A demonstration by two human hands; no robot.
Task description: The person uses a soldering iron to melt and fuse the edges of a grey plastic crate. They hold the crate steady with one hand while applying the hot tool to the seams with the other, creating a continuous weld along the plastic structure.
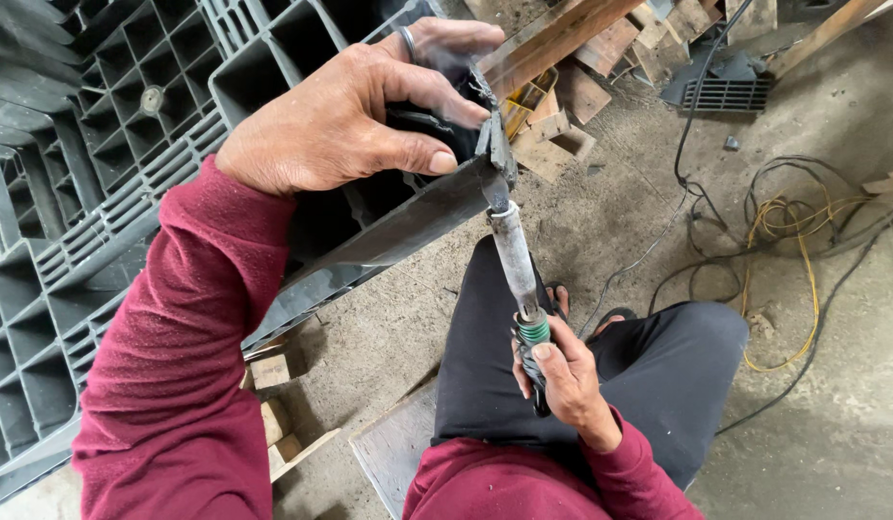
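My left hand (355, 111) grips the broken corner of a dark grey plastic pallet (100, 193), with thumb and fingers closed over a black piece at the edge. My right hand (567, 380) holds a soldering iron (517, 270) by its handle, which has a green band. Its grey metal shaft points up, and the tip touches the pallet corner right below my left thumb. A thin wisp of smoke rises near my left fingers. I sit with my legs in black trousers (658, 376) beneath the tool.
Wood blocks and planks (572, 87) lie behind the pallet corner. Black and yellow cables (793, 250) sprawl over the concrete floor at right. A black plastic grille piece (726, 91) lies at top right. Small wood scraps (278, 424) sit under my left arm.
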